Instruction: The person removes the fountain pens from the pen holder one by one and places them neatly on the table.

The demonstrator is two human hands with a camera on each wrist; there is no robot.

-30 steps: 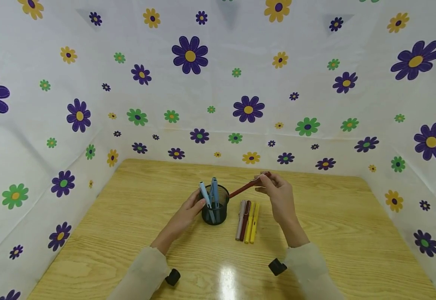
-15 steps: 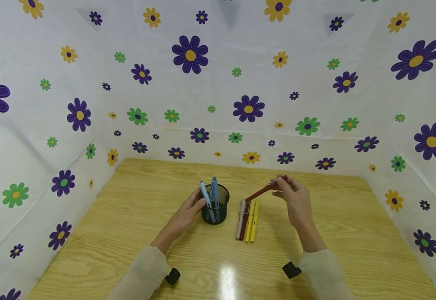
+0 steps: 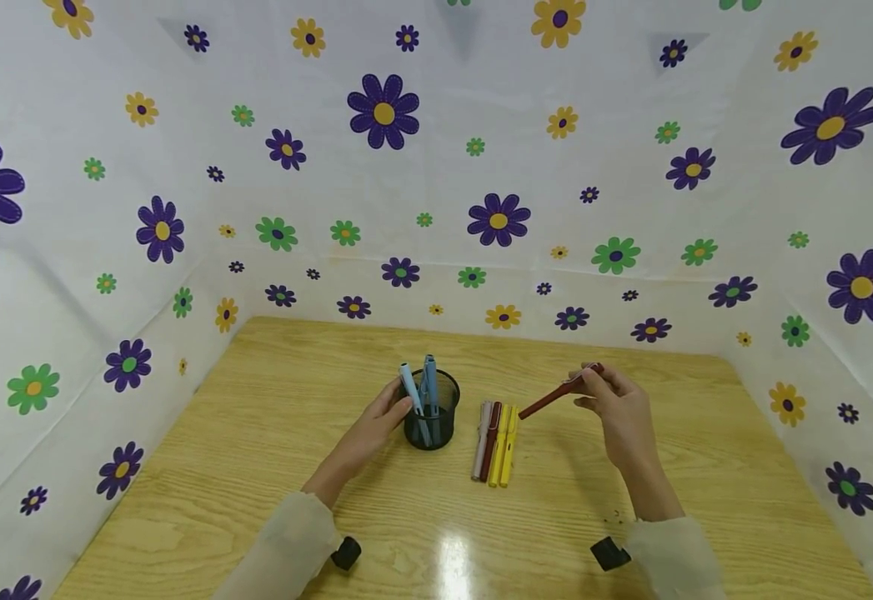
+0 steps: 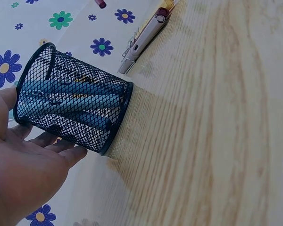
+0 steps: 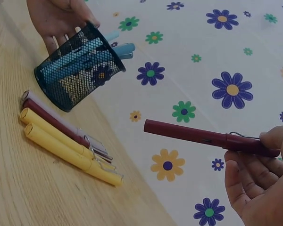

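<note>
My left hand [image 3: 367,433] holds the black mesh pen cup [image 4: 70,96], thumb at the rim and fingers along its side. Blue pens [image 5: 85,59] stand inside the cup, their ends sticking out above the rim. Further right, my right hand [image 3: 619,417] pinches a dark red pen [image 5: 193,134] near its clip end, and the pen tilts down to the left. Between the hands a row of pens lies side by side on the table: a grey pen [image 3: 482,440], a dark red pen [image 3: 491,442] and two yellow pens [image 5: 68,150].
The wooden table [image 3: 278,375] carries the cup and the row of pens. White flowered cloth [image 3: 436,167] stands around its back and sides. A small black device [image 3: 346,553] shows at the left wrist, another black device [image 3: 610,553] at the right wrist.
My right hand has moved right and slightly toward me with the dark red pen, away from the cup and past the row of pens. My left hand stays on the cup.
</note>
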